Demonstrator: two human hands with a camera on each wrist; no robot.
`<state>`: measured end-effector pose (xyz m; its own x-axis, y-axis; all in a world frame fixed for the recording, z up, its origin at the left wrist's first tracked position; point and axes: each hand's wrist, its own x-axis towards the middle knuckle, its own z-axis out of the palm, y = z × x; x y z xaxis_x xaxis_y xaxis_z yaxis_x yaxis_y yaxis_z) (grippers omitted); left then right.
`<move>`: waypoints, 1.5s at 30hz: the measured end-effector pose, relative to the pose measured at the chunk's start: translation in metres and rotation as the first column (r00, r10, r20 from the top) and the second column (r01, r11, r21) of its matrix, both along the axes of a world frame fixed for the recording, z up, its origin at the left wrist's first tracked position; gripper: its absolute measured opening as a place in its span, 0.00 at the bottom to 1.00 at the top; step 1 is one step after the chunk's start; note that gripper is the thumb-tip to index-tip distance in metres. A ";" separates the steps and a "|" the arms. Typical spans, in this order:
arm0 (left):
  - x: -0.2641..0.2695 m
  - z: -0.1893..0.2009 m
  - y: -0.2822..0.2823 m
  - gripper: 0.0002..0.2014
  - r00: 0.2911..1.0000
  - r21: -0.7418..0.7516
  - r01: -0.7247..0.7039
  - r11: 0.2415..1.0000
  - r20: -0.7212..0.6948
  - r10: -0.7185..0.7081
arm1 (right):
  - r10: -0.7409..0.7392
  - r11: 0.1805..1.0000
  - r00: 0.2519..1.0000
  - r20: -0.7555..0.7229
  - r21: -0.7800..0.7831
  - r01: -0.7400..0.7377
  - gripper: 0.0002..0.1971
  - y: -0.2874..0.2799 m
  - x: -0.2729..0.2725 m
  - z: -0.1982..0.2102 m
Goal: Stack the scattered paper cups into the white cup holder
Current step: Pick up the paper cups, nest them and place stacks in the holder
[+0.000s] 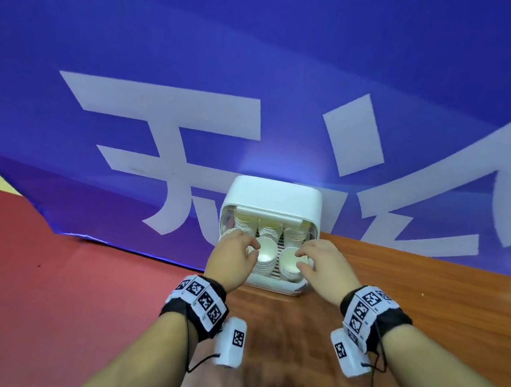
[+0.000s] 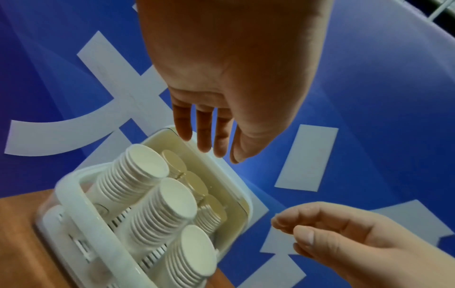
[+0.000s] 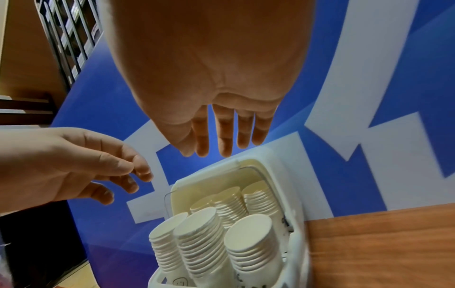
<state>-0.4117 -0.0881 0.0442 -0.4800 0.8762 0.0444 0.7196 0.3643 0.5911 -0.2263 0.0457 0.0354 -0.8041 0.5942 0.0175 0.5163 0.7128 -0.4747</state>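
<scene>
Hovering empty with loose fingers, the left hand (image 1: 233, 255) and right hand (image 1: 323, 264) could topple the cup stacks (image 1: 263, 259) in the holder (image 1: 275, 196).

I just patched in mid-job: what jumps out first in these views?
A white cup holder packed with stacks of paper cups stands at the wooden table's far edge, against a big blue banner with white characters. The left hand and right hand hover over it, holding nothing.
</scene>
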 end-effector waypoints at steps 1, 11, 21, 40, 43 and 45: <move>0.011 0.004 0.002 0.08 1.000 0.005 0.012 1.000 -0.006 -0.012 | -0.019 1.000 1.000 -0.011 -0.002 0.019 0.12 0.000 0.013 0.005; 0.170 0.017 0.034 0.07 0.997 0.072 0.076 0.995 -0.035 -0.073 | -0.105 0.994 0.990 -0.091 0.025 0.108 0.14 0.012 0.187 0.028; 0.369 0.021 0.080 0.07 0.983 0.042 0.184 0.982 0.011 -0.185 | -0.332 0.940 0.939 -0.086 -0.116 0.321 0.22 0.031 0.415 0.032; 0.503 -0.013 0.194 0.08 0.842 -0.025 0.529 0.848 0.145 -0.520 | -0.702 0.679 0.711 0.039 -0.265 0.684 0.19 0.057 0.563 0.014; 0.510 -0.012 0.208 0.08 0.834 0.003 0.538 0.843 0.142 -0.533 | -0.717 0.671 0.696 0.030 -0.240 0.702 0.20 0.067 0.571 0.019; 0.512 -0.010 0.215 0.08 0.821 0.010 0.558 0.830 0.136 -0.554 | -0.723 0.667 0.690 0.022 -0.233 0.707 0.20 0.075 0.576 0.022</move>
<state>0.1007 0.1274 0.0341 0.0895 0.9959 -0.0129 0.7245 -0.0562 0.6870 0.3498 0.1208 0.0577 -0.1320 0.9814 -0.1392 0.7874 0.0185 -0.6162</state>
